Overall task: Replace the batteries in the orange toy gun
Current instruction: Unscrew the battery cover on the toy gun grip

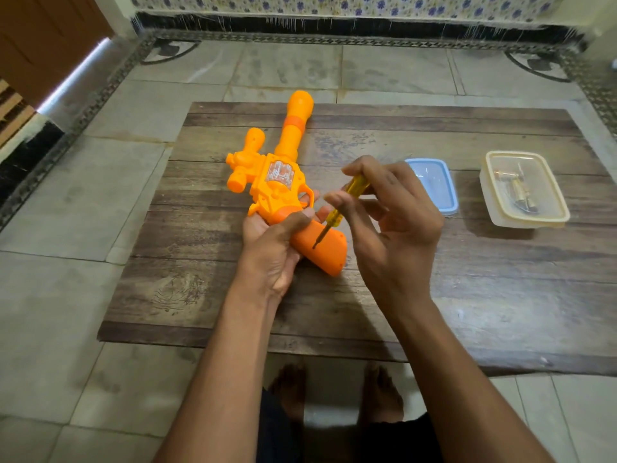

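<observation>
The orange toy gun (280, 172) lies on the wooden table (400, 295), barrel pointing away from me, grip toward me. My left hand (273, 248) grips the gun around the trigger area and the top of its grip. My right hand (394, 222) pinches a yellow-handled screwdriver (340, 205) between thumb and fingers. The screwdriver's tip touches the side of the orange grip (325, 248).
A clear plastic box (524, 192) with batteries and small parts stands at the table's right. Its blue lid (437, 185) lies just behind my right hand. Tiled floor surrounds the low table; my bare feet (334, 392) show below its near edge.
</observation>
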